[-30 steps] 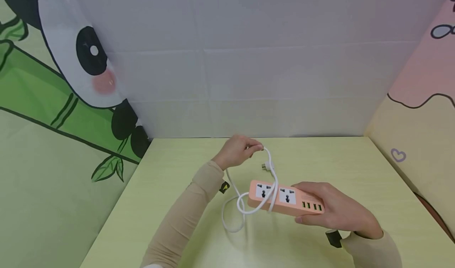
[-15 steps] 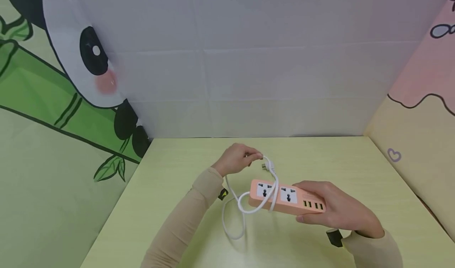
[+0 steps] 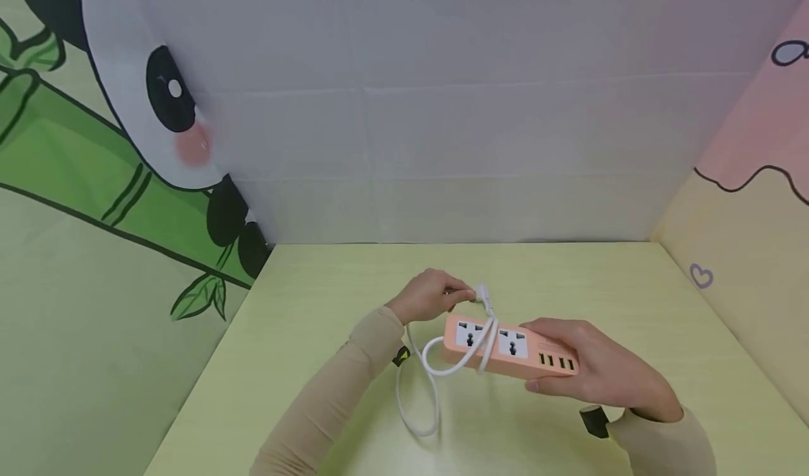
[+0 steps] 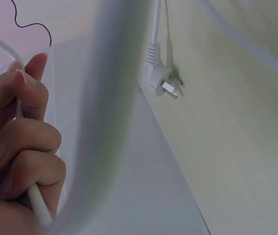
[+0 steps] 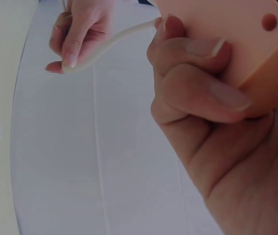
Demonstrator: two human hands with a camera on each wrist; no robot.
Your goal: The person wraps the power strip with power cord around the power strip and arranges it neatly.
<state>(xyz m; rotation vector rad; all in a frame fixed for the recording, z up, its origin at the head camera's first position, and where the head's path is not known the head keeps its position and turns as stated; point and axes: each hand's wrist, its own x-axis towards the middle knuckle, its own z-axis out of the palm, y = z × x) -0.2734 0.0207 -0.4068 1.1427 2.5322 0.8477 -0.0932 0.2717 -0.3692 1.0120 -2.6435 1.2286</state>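
My right hand [image 3: 588, 364] grips the right end of a pink power strip [image 3: 468, 357], its sockets and USB ports facing up, held above the table. A white cord [image 3: 436, 399] loops across the strip's left half and hangs in a loose loop on the left. My left hand [image 3: 430, 295] pinches the cord [image 4: 36, 203] between thumb and forefinger, the other fingers curled round it in the left wrist view. The white plug [image 3: 484, 295] hangs just right of the left fingertips; its metal prongs show in the left wrist view, where the plug [image 4: 159, 78] is apart from the hand.
The pale yellow table [image 3: 221, 406] spreads under both hands. A grey-white wall panel [image 3: 442, 132] stands along its back edge. Printed panels, one with a green bamboo stalk [image 3: 82, 160], rise on both sides. Dark wrist camera mounts [image 3: 594, 421] sit at the cuffs.
My left hand has come down and slightly toward the strip, drawing the cord's upper loop lower beside the plug. The hanging loop on the left has sunk lower. The right hand stays nearly still.
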